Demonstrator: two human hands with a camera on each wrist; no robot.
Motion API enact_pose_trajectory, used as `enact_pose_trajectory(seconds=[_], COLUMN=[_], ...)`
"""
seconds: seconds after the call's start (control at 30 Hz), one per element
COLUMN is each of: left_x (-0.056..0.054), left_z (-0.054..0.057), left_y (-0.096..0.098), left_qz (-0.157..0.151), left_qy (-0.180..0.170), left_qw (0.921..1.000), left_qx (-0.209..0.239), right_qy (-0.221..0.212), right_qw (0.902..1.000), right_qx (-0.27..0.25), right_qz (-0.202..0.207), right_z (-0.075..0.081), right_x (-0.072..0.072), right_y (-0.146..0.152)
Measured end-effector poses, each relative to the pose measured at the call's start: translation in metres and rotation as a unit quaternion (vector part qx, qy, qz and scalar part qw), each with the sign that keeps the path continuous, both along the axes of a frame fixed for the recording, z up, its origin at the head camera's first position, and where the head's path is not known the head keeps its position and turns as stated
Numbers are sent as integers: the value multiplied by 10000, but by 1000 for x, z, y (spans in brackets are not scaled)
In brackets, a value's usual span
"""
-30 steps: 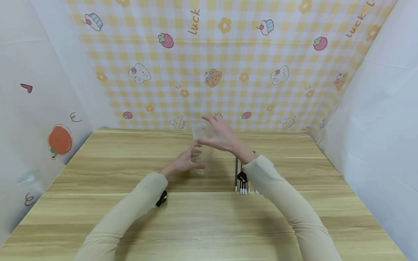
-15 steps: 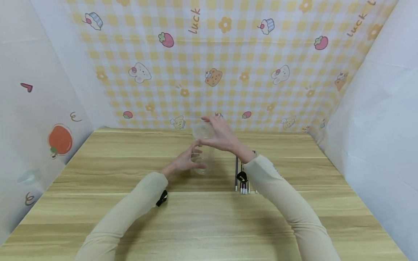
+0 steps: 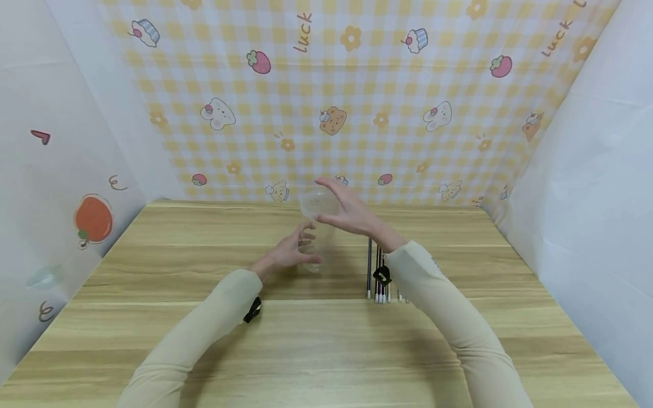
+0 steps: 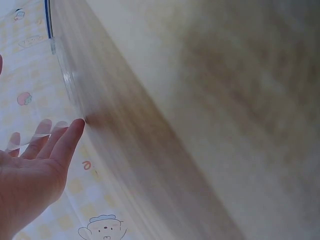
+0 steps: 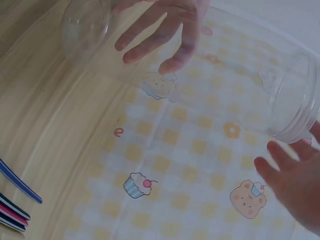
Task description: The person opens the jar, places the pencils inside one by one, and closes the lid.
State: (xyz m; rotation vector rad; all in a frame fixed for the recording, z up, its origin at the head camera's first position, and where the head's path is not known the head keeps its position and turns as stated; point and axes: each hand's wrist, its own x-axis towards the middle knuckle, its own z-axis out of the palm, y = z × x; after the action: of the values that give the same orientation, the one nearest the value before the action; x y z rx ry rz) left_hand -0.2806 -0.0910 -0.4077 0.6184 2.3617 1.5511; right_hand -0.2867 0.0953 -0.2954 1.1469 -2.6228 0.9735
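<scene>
A tall clear plastic jar (image 3: 329,243) stands upright near the middle of the table, faint against the wood. Its threaded neck (image 5: 287,107) and round clear top (image 3: 317,203) show at the upper end. My left hand (image 3: 288,251) holds the jar low down, thumb in front and fingers round the far side, visible through the plastic in the right wrist view. Up at the top, my right hand (image 3: 352,211) spreads its fingers and thumb loosely around the rim. In the right wrist view its fingertips (image 5: 267,162) lie beside the neck; whether any touch is hard to tell.
Several slim pencils (image 3: 369,272) with white ends lie right of the jar, partly under my right forearm. A black wrist camera (image 3: 253,310) sits by the left sleeve. A checked cloth (image 3: 331,85) hangs behind the wooden table (image 3: 326,351).
My right hand has loosened and shifted slightly right at the jar's top, exposing more of the round top. The left hand and the jar have stayed in place.
</scene>
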Motion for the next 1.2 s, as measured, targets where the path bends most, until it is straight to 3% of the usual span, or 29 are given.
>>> enact_pose_trajectory(seconds=[0.13, 0.23, 0.37, 0.47, 0.57, 0.8, 1.03, 1.2], left_x=[1, 2, 2, 2, 2, 2, 1, 0], left_z=[0, 1, 0, 0, 1, 2, 2, 1], left_y=[0, 0, 0, -1, -1, 0, 0, 0], left_qz=[99, 207, 233, 170, 127, 50, 89, 15], left_qy=[-34, -151, -213, -198, -148, -64, -32, 43], left_qw=[9999, 9992, 9988, 9992, 9995, 9999, 9998, 9999], left_qx=[-133, -308, -385, -307, -261, -133, -151, -102], right_qy=[330, 832, 1202, 1197, 1144, 710, 292, 113], right_qw=[9961, 9864, 9757, 9753, 9794, 9948, 9996, 9999], right_qx=[400, 858, 1100, 1017, 861, 272, -14, -20], right_qz=[-718, -1124, -1468, -1550, -1426, -682, 13, 16], right_z=[0, -2, -6, -8, -8, -10, -9, -7], right_x=[5, 8, 11, 11, 9, 2, -1, 0], right_y=[-6, -12, -18, -19, -17, -9, -2, -2])
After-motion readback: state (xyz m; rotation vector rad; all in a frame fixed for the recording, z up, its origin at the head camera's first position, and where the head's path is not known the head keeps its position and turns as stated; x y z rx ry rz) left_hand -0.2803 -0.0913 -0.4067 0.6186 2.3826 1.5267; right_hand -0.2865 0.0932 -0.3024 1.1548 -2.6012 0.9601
